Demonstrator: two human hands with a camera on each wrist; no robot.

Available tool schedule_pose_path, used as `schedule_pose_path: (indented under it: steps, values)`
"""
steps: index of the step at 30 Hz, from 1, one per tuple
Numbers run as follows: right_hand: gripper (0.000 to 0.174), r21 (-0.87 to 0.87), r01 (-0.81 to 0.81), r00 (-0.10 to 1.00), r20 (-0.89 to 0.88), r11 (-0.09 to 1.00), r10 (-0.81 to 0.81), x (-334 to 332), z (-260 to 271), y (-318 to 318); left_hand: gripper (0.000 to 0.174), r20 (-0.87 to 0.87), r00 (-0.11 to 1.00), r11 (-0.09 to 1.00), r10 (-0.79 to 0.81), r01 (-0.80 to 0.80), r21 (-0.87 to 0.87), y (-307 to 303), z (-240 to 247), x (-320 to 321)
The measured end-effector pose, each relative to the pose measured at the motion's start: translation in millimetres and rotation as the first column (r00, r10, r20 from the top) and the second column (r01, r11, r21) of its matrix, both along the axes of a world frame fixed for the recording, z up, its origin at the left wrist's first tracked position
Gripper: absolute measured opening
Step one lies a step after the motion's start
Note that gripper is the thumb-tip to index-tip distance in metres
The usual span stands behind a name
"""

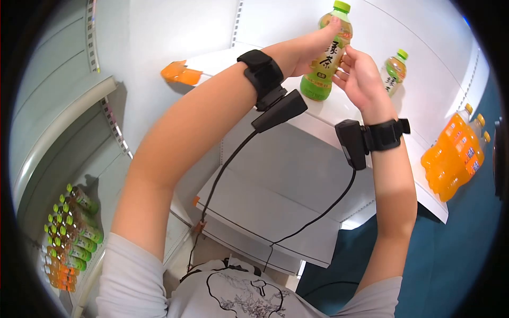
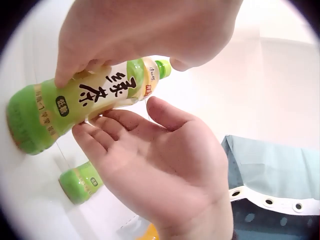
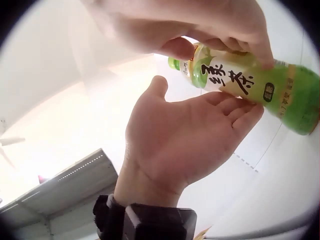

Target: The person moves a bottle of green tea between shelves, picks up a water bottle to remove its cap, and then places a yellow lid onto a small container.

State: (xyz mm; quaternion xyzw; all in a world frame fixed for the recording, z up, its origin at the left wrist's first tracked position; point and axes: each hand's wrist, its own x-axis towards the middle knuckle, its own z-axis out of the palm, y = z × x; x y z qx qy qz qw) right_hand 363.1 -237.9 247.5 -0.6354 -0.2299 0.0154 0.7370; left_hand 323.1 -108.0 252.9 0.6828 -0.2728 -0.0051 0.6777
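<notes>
A green tea bottle [image 1: 322,71] with a bright green cap stands on the white shelf in the head view, its label facing the person. The left hand [image 1: 313,46] grips it from the left side, thumb near the bottle's shoulder; in the left wrist view that hand [image 2: 145,32] curls over the bottle [image 2: 50,107]. On the other side the right hand [image 1: 366,79] touches the bottle with its fingertips, its palm turned up and its fingers slightly bent. The right wrist view shows the right hand [image 3: 182,135] below the bottle [image 3: 295,95], thumb held away from it.
A second green tea bottle [image 1: 395,71] stands behind to the right. Orange drink bottles [image 1: 456,153] are at the shelf's right end, and an orange item [image 1: 182,73] lies at its left. Several green-capped bottles [image 1: 79,233] stand at lower left. Cables hang from both wrist cameras.
</notes>
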Motion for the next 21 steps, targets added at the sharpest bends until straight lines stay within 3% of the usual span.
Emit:
schedule_pose_path:
  steps: [2, 4, 6, 8, 10, 11, 12, 13, 14, 15, 16, 18, 19, 20, 21]
  values:
    - [0.026, 0.012, -0.036, 0.999, -0.007, 0.999, 0.036, -19.5, -0.6, 15.4, 0.074, 0.065, 0.989, 0.991, 0.13, -0.13, 0.0, 16.1, -5.7, -15.1]
    - [0.027, 0.041, -0.088, 0.995, 0.05, 0.995, 0.086, -39.2, -1.6, 32.9, 0.07, 0.09, 0.984, 0.988, 0.154, -0.151, -0.041, 32.5, -7.4, -36.3]
    - [0.029, 0.029, -0.154, 0.987, 0.053, 0.988, 0.152, -54.6, -2.8, 53.1, 0.066, 0.199, 0.98, 0.995, 0.008, 0.012, -0.099, 51.6, -5.4, -57.7]
    - [0.031, 0.044, -0.162, 0.985, 0.072, 0.986, 0.159, -71.3, -5.0, 77.6, 0.064, 0.118, 0.986, 0.984, 0.12, -0.102, -0.144, 73.8, -7.6, -67.9]
    - [0.033, 0.006, -0.273, 0.955, 0.121, 0.962, 0.271, -86.2, -8.4, 98.8, 0.061, 0.306, 0.948, 0.984, 0.084, -0.031, -0.177, 95.3, -11.1, -93.2]
    - [0.033, -0.02, -0.338, 0.934, 0.12, 0.941, 0.338, -88.2, -9.8, 107.9, 0.057, 0.207, 0.951, 0.957, 0.228, -0.18, -0.229, 99.6, -14.8, -112.3]
    - [0.034, -0.043, -0.404, 0.906, 0.117, 0.914, 0.406, -90.7, -11.1, 118.2, 0.057, 0.179, 0.948, 0.946, 0.264, -0.218, -0.24, 107.8, -21.5, -126.9]
    - [0.036, -0.077, -0.41, 0.897, 0.147, 0.909, 0.417, -111.0, -12.1, 135.2, 0.057, 0.277, 0.924, 0.947, 0.263, -0.193, -0.256, 117.6, -28.2, -140.2]
    - [0.029, -0.1, -0.308, 0.886, 0.331, 0.946, 0.324, -140.7, -26.7, 149.2, 0.058, 0.372, 0.89, 0.949, 0.264, -0.171, -0.265, 129.0, -35.4, -151.9]
    - [0.034, -0.129, -0.419, 0.872, 0.217, 0.899, 0.438, -127.9, -24.3, 157.0, 0.058, 0.291, 0.956, 0.973, 0.035, 0.034, -0.228, 165.1, -36.5, -135.0]
    - [0.042, -0.148, -0.529, 0.831, 0.105, 0.835, 0.546, -120.0, -20.4, 168.8, 0.058, 0.276, 0.957, 0.97, 0.087, -0.018, -0.243, 176.9, -42.6, -152.4]
    - [0.044, -0.131, -0.572, 0.808, 0.078, 0.809, 0.584, -127.8, -30.1, 192.4, 0.06, 0.298, 0.921, 0.963, 0.249, -0.203, -0.179, 187.7, -53.0, -193.6]
    - [0.047, -0.112, -0.57, 0.813, 0.064, 0.814, 0.578, -138.0, -35.5, 204.9, 0.062, 0.237, 0.645, 0.685, 0.727, -0.708, -0.175, 158.3, -52.7, -226.0]
    - [0.047, -0.119, -0.614, 0.782, 0.049, 0.781, 0.622, -146.5, -42.8, 217.2, 0.062, 0.222, 0.606, 0.643, 0.764, -0.745, -0.179, 170.9, -57.4, -231.9]
    - [0.042, -0.068, -0.637, 0.768, 0.022, 0.767, 0.64, -155.1, -51.4, 228.4, 0.063, 0.082, 0.685, 0.689, 0.724, -0.713, -0.131, 186.9, -64.4, -237.3]
